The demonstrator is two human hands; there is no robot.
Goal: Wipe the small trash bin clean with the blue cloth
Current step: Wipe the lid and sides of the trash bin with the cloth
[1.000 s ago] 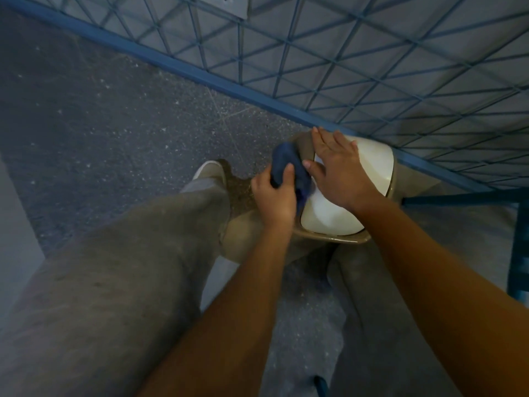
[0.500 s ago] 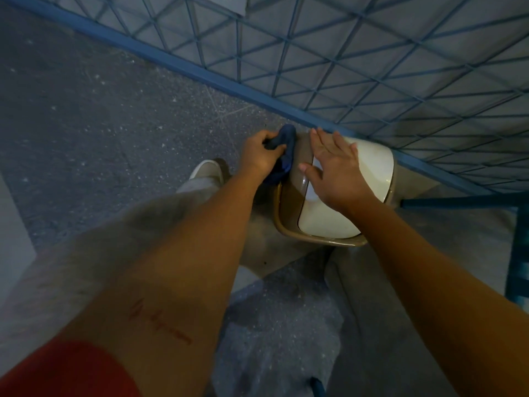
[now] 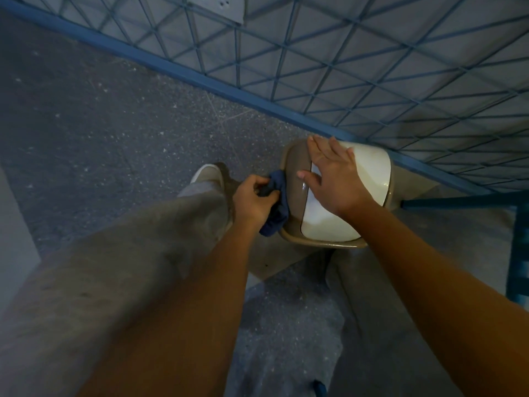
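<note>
A small tan trash bin (image 3: 294, 167) with a white swing lid (image 3: 369, 173) stands on the floor between my legs, close to the wall. My left hand (image 3: 253, 200) is shut on a bunched dark blue cloth (image 3: 277, 207) and presses it against the bin's left rim and side. My right hand (image 3: 333, 179) lies flat on top of the lid with fingers spread, holding nothing. The bin's lower body is hidden behind my arms and legs.
A wall (image 3: 343, 53) with a blue diamond-line pattern and a blue skirting strip (image 3: 200, 78) runs right behind the bin. My left leg in grey trousers (image 3: 120, 267) and its shoe (image 3: 207, 174) are left of the bin. A blue metal frame (image 3: 515, 253) stands at right.
My left hand carried the cloth from the bin's near-left rim up to its far-left edge, then came back down along the left side. My right hand stayed on the lid.
</note>
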